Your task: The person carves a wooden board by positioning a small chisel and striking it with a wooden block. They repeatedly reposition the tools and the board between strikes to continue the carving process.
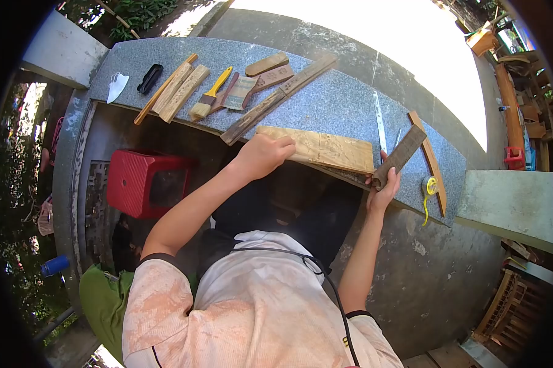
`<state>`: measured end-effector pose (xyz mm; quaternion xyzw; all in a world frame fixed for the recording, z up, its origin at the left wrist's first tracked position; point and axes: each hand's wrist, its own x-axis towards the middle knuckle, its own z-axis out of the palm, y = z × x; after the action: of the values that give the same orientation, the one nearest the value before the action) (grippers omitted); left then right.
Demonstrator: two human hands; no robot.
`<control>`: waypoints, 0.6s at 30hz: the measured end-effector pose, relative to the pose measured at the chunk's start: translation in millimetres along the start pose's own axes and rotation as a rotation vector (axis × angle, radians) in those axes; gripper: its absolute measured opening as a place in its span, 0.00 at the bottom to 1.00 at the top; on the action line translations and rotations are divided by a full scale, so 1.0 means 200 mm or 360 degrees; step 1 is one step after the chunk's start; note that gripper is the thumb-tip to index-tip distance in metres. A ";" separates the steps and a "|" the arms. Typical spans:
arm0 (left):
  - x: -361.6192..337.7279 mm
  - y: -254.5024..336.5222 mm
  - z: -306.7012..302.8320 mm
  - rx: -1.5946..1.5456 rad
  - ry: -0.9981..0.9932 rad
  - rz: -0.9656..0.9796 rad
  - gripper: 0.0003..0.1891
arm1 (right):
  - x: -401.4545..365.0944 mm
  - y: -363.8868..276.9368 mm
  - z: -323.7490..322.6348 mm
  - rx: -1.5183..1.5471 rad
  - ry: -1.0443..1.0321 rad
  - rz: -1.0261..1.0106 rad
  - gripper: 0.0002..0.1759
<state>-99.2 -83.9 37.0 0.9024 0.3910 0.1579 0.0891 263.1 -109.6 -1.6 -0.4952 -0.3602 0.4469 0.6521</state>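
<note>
A person leans over a grey speckled stone counter [350,92], seen from above their head. Their left hand [263,154] rests on the left end of a pale wooden plank [328,150], which lies along the counter's near edge. The fingers are curled over the wood, but whether they grip it cannot be told. The right hand [382,193] is closed around the lower end of a dark wooden strip [400,156], just beyond the plank's right end. The strip slants up and away across the near edge.

Near the far left corner lie a white face mask [116,86] and a small black object [149,78]. Beside them are pale wood offcuts [179,92], a yellow-handled brush [210,98] and a long dark slat [276,101] (all loosely fanned out). A metal blade [379,122] lies behind the plank. A thin wooden strip [431,162] and a yellow tape measure [430,186] lie toward the counter's right end. A red stool [144,182] stands below the counter.
</note>
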 end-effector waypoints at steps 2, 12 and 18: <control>-0.01 0.01 0.01 0.0028 0.0041 -0.0003 0.18 | -0.01 0.00 -0.02 -0.0120 -0.0009 0.0014 0.30; -0.01 0.03 0.09 0.0098 0.0030 -0.0048 0.21 | 0.01 0.06 -0.01 0.0071 0.0026 -0.0089 0.30; -0.05 0.05 0.06 -0.0114 0.0173 -0.0087 0.17 | 0.01 0.02 -0.01 -0.0282 -0.0142 -0.0028 0.28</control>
<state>-94.6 -98.3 26.4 0.8777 0.4139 0.2179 0.1043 263.6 -108.0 -6.3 -0.5274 -0.4311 0.4292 0.5931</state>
